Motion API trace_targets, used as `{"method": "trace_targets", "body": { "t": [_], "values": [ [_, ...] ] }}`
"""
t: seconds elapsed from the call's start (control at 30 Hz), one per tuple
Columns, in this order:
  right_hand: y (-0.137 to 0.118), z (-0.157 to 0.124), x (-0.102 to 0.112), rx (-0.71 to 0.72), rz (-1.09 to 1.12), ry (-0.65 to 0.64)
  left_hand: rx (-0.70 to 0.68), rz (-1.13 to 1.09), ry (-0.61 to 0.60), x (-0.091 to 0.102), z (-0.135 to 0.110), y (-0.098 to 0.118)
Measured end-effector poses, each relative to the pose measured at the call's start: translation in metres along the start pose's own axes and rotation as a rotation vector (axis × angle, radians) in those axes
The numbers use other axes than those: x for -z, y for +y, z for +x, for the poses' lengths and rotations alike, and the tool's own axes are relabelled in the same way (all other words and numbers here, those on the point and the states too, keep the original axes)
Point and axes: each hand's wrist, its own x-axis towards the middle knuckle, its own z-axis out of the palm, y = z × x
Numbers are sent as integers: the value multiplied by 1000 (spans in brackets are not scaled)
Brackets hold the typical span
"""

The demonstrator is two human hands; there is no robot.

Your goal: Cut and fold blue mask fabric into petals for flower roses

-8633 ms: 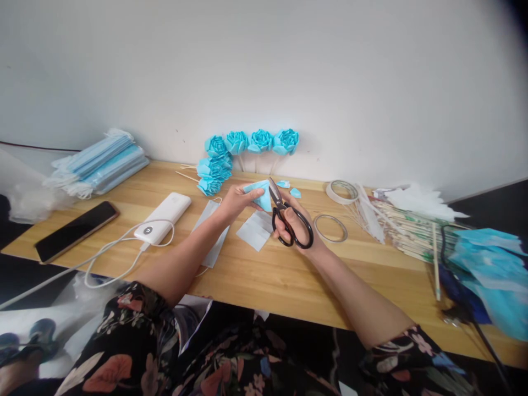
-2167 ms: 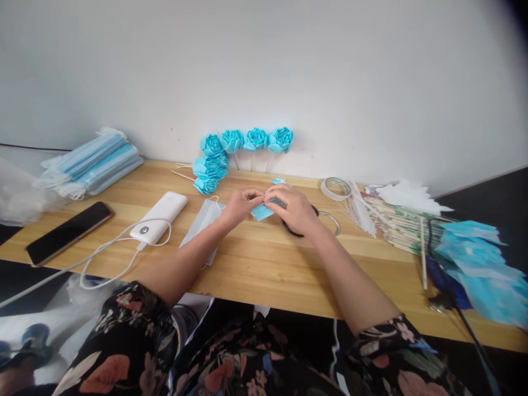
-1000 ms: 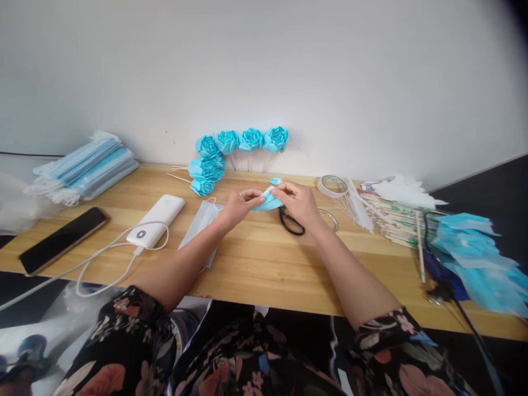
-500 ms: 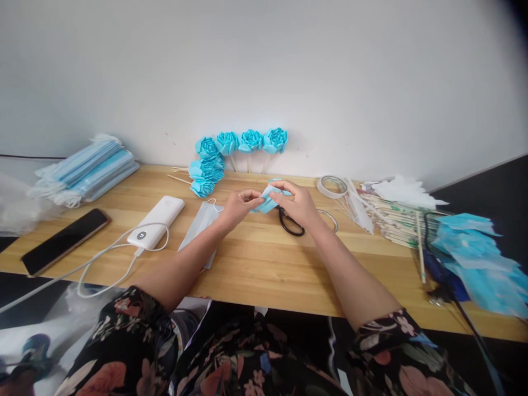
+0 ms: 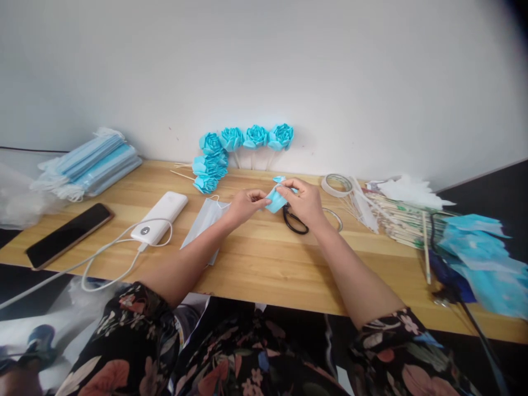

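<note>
Left hand [image 5: 246, 206]: thumb and fingertips closed on the left edge of the blue mask-fabric piece.
Right hand [image 5: 305, 201]: thumb and fingers pinching the same piece along its upper right part.
Blue mask-fabric piece [image 5: 275, 201]: between the two hands, over the middle of the wooden desk [image 5: 264, 264], tilted.
Scissors [image 5: 296, 224]: on the desk just below the right hand; a black handle loop shows, the rest is covered.
Blue scrap [image 5: 279, 179]: just beyond the held piece.
Face mask [image 5: 202, 223]: flat, pale side up, partly under the left forearm.
Ring [image 5: 339, 218]: beside the right wrist, partly hidden by it.
Tape roll [image 5: 336, 186]: farther back on the right, beside thin sticks.
Blue fabric roses [image 5: 256, 137]: grouped at the wall behind the hands, some upright on sticks.
Power bank [image 5: 160, 215]: left of the face mask, white cable plugged in.
Phone [image 5: 69, 235]: near the left front edge, screen dark.
Mask stack [image 5: 93, 162]: back left.
Stick bundle [image 5: 398, 225]: right, white scraps [image 5: 412, 192] over its back end.
Dark blue tool [image 5: 451, 283]: right front, perhaps a glue gun, though blurred.
Blue fabric pile [image 5: 482, 258]: far right, beside that tool.
</note>
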Motion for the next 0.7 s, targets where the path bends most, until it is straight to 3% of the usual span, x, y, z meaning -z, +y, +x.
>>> {"method": "trace_targets", "body": {
  "t": [0.3, 0.57, 0.7],
  "values": [
    [-1, -2, -3, -16, 59, -1, -75, 132, 28, -2, 0, -2],
    [1, -2, -3, 18, 5, -11, -117, 102, -30, 0, -1, 5],
    [-2, -4, -5, 65, -9, -67, -126, 99, 27, 3, -1, 11]
  ]
}}
